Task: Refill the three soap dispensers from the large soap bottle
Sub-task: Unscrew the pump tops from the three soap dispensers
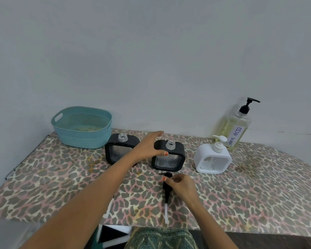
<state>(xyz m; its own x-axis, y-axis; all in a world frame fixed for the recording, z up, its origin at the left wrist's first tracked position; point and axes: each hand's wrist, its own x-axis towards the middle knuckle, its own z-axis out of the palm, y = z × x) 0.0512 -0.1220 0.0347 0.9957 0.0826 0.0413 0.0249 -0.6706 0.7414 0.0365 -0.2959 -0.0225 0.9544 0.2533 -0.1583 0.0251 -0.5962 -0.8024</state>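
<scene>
1. Head view is showing a patterned table (258, 186) with three square dispensers standing in a row: the left black dispenser (121, 150) and the middle black dispenser (168, 156) both standing with open necks, and the white dispenser (212, 158) with its pump on.

2. The right hand (182, 186) is pinching the head of a black pump (167, 186), which is lying on the table just in front of the middle black dispenser, its pale tube pointing toward the table's near edge. Whether the pump is fully resting or just being set down is hard to tell.

3. The left hand (149, 147) is hanging open, fingers spread, between the two black dispensers, thumb close to the middle one's shoulder and gripping nothing.

4. The large soap bottle (234, 128), labelled dish soap and holding yellowish liquid, is standing at the back right against the wall, just behind the white dispenser and well apart from both hands.

5. Judging from this, the uncapping stage is under way, with two of three opened. To do it well, the pump should be lying flat where its tube is not rolling off the edge or dripping, and the white dispenser should be braced by one hand while the other is twisting its collar.

6. A teal basket (81, 128) is sitting at the back left, clear of the work.
</scene>
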